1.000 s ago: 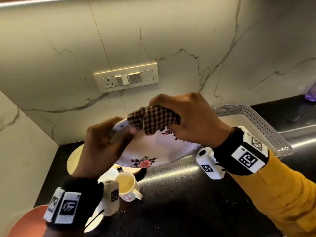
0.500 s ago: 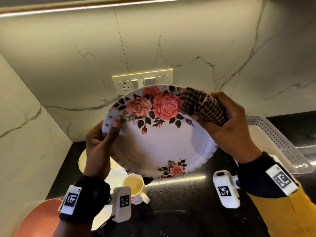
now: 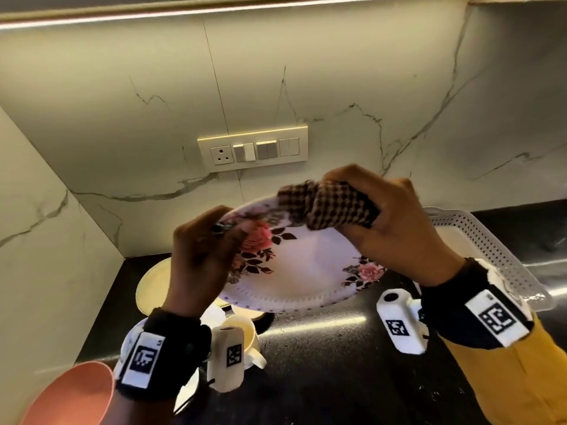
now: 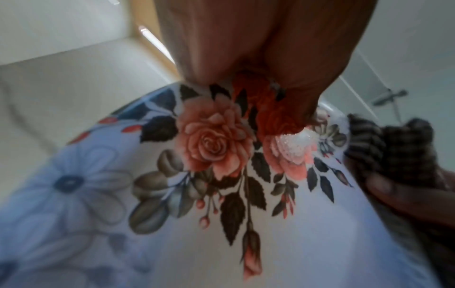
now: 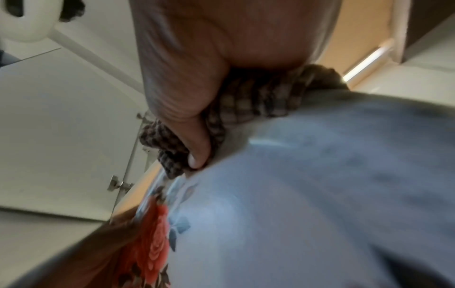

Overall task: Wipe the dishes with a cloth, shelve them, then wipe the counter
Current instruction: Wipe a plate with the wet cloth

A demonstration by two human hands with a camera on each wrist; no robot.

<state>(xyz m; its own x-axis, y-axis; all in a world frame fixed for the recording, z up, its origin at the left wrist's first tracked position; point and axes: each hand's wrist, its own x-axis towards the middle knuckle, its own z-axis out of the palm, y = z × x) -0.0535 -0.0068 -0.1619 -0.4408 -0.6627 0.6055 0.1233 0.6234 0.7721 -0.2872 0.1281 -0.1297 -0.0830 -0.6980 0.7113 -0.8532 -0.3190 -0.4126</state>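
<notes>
Now flatter than before, plate [image 3: 302, 268] between left hand [image 3: 202, 256] and cloth [image 3: 331, 207].

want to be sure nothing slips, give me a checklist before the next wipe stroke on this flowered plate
1. Left hand grips the plate at its rim: ok.
2. Right hand holds the cloth bunched: ok.
3. Cloth touching the plate's far rim: ok.
4. Plate lifted above the cup and counter: ok.
5. Plate's face dry: cannot tell, the wrist views are blurred.
6. Tray apart from the plate: cannot tell, the right hand hides the gap.
</notes>
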